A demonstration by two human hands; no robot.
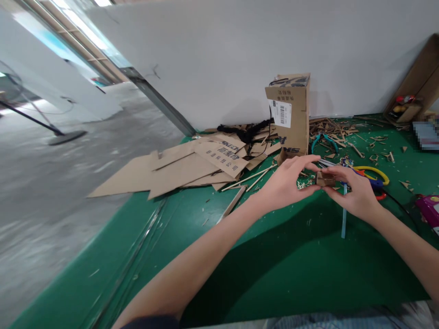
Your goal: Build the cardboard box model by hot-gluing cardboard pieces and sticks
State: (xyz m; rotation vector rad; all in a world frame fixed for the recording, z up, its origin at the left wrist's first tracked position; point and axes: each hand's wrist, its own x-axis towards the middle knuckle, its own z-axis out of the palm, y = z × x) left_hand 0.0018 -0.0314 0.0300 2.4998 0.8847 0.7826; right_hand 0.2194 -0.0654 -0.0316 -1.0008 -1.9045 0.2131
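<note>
A small brown cardboard piece is held between both hands above the green table. My left hand pinches its left side with thumb and fingertips. My right hand is curled round its right side. A thin light-blue strip hangs down from under my right hand. Just behind the hands lie yellow-handled scissors and thin wooden sticks.
An upright cardboard box stands against the white wall. Flat cardboard sheets overhang the table's left edge. Teal pliers, cardboard scraps, an open box at far right and a magenta object lie around.
</note>
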